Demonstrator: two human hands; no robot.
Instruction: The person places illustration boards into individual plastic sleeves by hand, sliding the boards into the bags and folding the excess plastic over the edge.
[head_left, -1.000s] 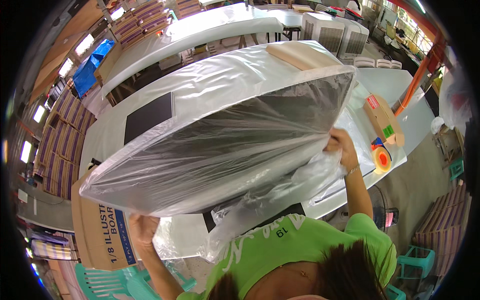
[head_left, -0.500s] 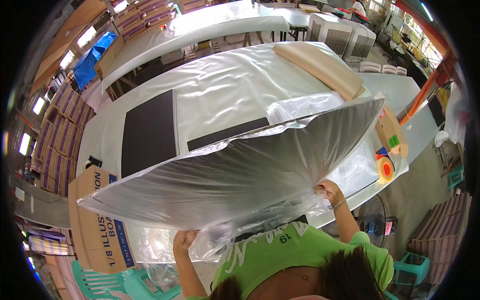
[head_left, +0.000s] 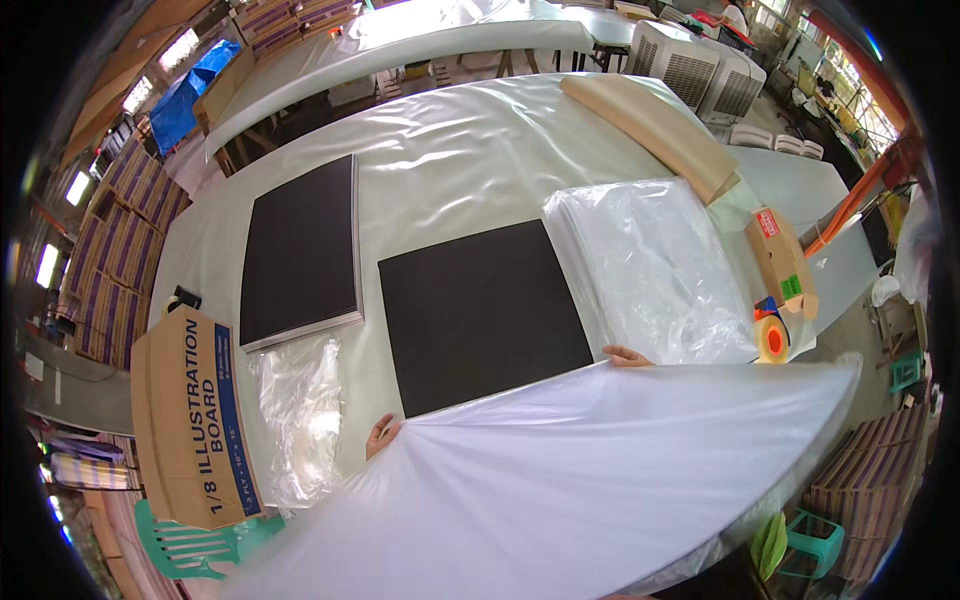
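Note:
A large, whitish see-through plastic bag (head_left: 560,470) billows toward me, its far edge drawn along the near side of a square black board (head_left: 485,305). My left hand (head_left: 382,437) is closed on the plastic by the board's near left corner. At the near right corner, my right hand (head_left: 627,356) pinches the same edge, fingers partly under the plastic. Whether either hand also grips the board I cannot tell. Left of it lies a stack of black boards (head_left: 300,250). A pile of clear plastic bags (head_left: 650,265) lies to the right.
An illustration-board carton (head_left: 190,420) and crumpled clear plastic (head_left: 300,420) sit at the near left. To the right are a tape dispenser (head_left: 771,335) and a small brown box (head_left: 782,262). Rolled brown paper (head_left: 655,135) lies far right. A green stool (head_left: 812,540) stands on the floor.
The plastic bag was raised over the table; it has swung down toward me, uncovering the black board and the pile of bags. Both hands have moved forward to the board's near edge.

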